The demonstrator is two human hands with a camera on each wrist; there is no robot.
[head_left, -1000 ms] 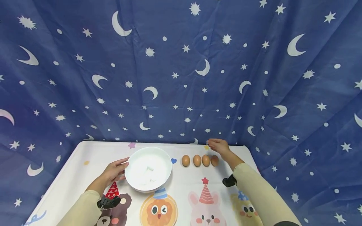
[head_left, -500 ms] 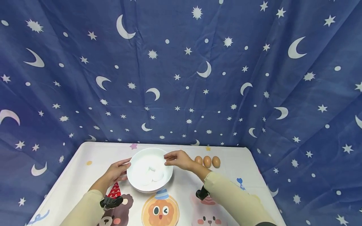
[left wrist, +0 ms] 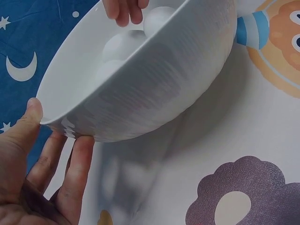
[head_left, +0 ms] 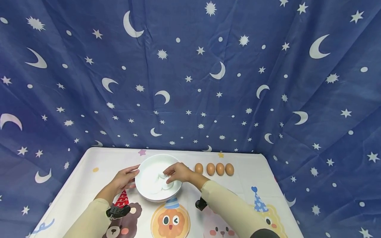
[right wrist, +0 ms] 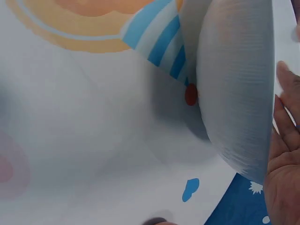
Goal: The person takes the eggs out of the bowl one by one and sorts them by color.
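A deep white bowl [head_left: 150, 164] stands on the table at left of centre in the head view. My left hand [head_left: 122, 178] grips its left side, the thumb on the rim and the fingers against the outer wall [left wrist: 154, 89]. Inside lie three smooth white eggs [left wrist: 123, 44]. My right hand [head_left: 179, 172] reaches over the right rim into the bowl. Its fingers [left wrist: 124, 10] hang bent right beside the nearest white egg, with nothing seen between them. In the right wrist view the bowl wall [right wrist: 236, 84] hides part of that hand [right wrist: 287, 159].
Several brown eggs [head_left: 220, 169] stand in a row to the right of the bowl, behind the right forearm. The white tablecloth [head_left: 98, 185] carries printed cartoon animals. A blue curtain [head_left: 190, 99] with moons and stars hangs beyond the table's back edge.
My right hand has moved left from beside the brown eggs, over the bowl's right rim and down among the white eggs. The left hand keeps its hold on the bowl.
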